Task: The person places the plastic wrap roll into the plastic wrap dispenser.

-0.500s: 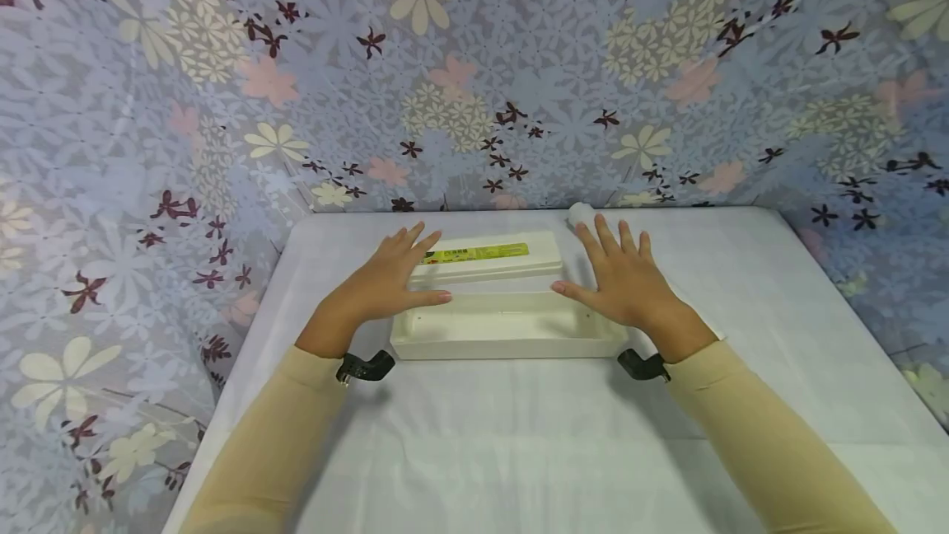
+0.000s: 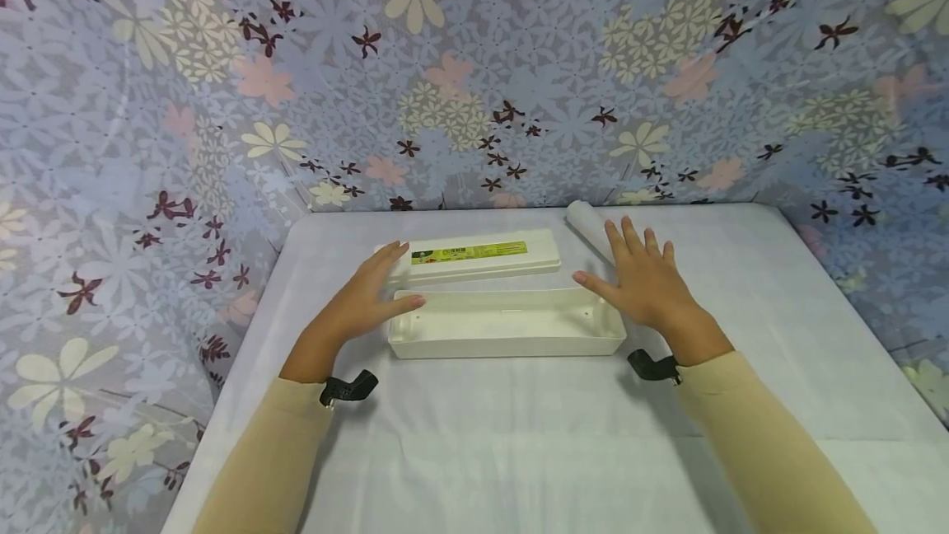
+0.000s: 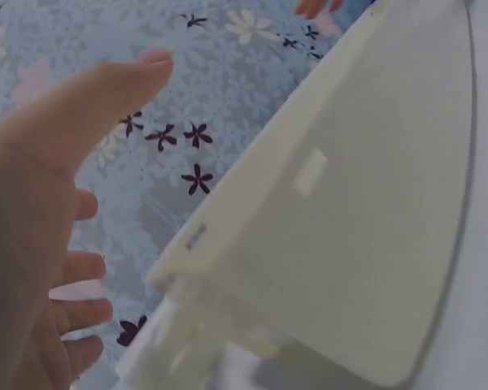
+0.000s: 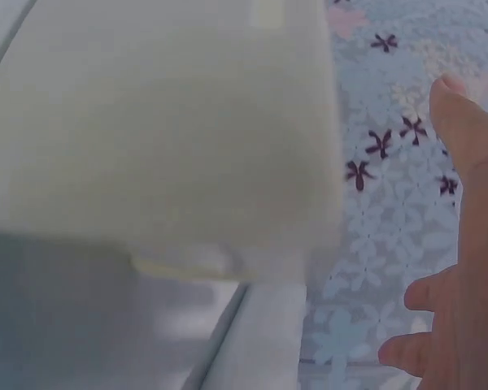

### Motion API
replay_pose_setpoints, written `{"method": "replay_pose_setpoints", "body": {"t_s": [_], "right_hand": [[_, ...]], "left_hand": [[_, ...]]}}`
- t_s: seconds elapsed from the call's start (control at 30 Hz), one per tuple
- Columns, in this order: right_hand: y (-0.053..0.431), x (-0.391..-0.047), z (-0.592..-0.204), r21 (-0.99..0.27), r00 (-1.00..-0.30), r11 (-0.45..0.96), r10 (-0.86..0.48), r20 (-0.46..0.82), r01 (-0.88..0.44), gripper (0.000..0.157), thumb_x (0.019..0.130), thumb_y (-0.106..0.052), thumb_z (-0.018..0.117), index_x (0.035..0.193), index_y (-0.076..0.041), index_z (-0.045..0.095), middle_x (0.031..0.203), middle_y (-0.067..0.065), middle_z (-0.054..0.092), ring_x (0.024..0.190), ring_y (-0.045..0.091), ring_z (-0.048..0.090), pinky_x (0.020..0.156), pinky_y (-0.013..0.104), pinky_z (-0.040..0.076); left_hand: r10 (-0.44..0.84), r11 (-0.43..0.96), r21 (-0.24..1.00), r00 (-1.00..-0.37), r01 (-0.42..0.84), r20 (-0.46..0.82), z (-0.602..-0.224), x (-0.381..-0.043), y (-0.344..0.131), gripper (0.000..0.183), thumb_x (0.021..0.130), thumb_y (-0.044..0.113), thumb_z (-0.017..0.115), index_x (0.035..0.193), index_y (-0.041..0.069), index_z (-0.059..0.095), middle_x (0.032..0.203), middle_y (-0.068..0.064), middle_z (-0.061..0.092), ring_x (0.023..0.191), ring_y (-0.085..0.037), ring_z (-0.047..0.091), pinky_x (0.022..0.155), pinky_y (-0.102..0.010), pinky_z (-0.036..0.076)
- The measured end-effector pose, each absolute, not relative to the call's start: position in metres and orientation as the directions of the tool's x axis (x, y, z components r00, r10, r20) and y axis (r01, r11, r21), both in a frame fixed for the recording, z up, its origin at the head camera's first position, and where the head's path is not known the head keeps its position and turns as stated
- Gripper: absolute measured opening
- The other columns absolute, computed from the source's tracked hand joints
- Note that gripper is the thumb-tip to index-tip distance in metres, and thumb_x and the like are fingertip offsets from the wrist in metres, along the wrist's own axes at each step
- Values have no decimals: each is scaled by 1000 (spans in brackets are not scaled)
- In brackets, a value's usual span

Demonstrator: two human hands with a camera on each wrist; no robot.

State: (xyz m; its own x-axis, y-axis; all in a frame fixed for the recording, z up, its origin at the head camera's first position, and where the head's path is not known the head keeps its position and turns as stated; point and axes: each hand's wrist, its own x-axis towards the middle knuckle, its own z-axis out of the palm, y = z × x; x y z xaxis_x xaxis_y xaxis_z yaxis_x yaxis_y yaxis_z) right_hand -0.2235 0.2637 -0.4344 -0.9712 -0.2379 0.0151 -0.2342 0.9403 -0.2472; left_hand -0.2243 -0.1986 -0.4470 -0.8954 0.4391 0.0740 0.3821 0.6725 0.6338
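Observation:
A long cream plastic box (image 2: 507, 347) lies open-topped on the table, crosswise before me. Just behind it rests a cream lid-like piece (image 2: 544, 247) with a yellow-green label (image 2: 470, 252). My left hand (image 2: 356, 297) is over the left ends of both, fingers spread and holding nothing. At the box's right end hovers my right hand (image 2: 652, 291), its fingers also straight and apart. Behind that hand lies a white roll (image 2: 589, 225), its near end hidden. In both wrist views the thumb stands clear of the box (image 3: 350, 219), whose near corner is blurred in the right one.
A white cloth (image 2: 504, 452) covers the table. Flower-patterned fabric (image 2: 474, 64) rises behind the table and along its left side. Each wrist carries a black camera mount (image 2: 350, 386).
Both hands have moved apart, the left one to the left and the right one to the right. More of the roll and of the labelled piece now shows. The box has stayed put.

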Motion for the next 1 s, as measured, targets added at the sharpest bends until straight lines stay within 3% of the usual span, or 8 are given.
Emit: {"method": "replay_pose_setpoints", "body": {"t_s": [0.13, 0.27, 0.4, 0.77, 1.0], "right_hand": [[273, -220, -436, -291, -979, 936, -204, 3, -196, 111, 98, -82, 40, 169, -7, 0, 171, 27, -2, 148, 64, 2, 111, 81, -2], [280, -217, -438, -340, -985, 927, -174, -15, -159, 110, 99, -81, 39, 169, -8, -4, 171, 28, -4, 148, 65, -1, 111, 81, -4], [288, -214, -440, -365, -989, 922, -147, -16, -131, 109, 100, -79, 40, 168, -7, -6, 170, 29, -5, 146, 66, -2, 110, 81, -2], [314, -203, -451, -382, -997, 922, -73, 3, -69, 109, 101, -74, 44, 167, 1, 2, 166, 38, 7, 142, 72, 6, 108, 84, 2], [329, -195, -458, -389, -999, 921, -44, -18, -33, 110, 101, -73, 46, 166, 4, 1, 164, 41, 10, 141, 73, 7, 108, 84, 2]], "left_hand": [[411, 629, 687, -906, 363, 103, -456, -218, -201, 98, 93, 46, 81, 168, 14, 27, 172, -5, 24, 156, -32, 19, 119, -66, 20], [400, 587, 728, -909, 354, 119, -464, -210, -203, 101, 89, 51, 84, 168, 19, 29, 171, 0, 26, 156, -29, 20, 119, -66, 22], [389, 551, 753, -909, 360, 150, -471, -204, -205, 102, 87, 50, 86, 168, 19, 31, 169, -4, 29, 155, -30, 24, 119, -65, 23], [410, 470, 783, -887, 407, 215, -483, -195, -206, 103, 82, 37, 93, 166, 17, 36, 166, -4, 37, 153, -28, 28, 119, -64, 23], [426, 438, 778, -866, 451, 262, -493, -192, -206, 107, 77, 30, 98, 164, 13, 38, 162, -8, 43, 149, -25, 38, 121, -53, 28]]}}
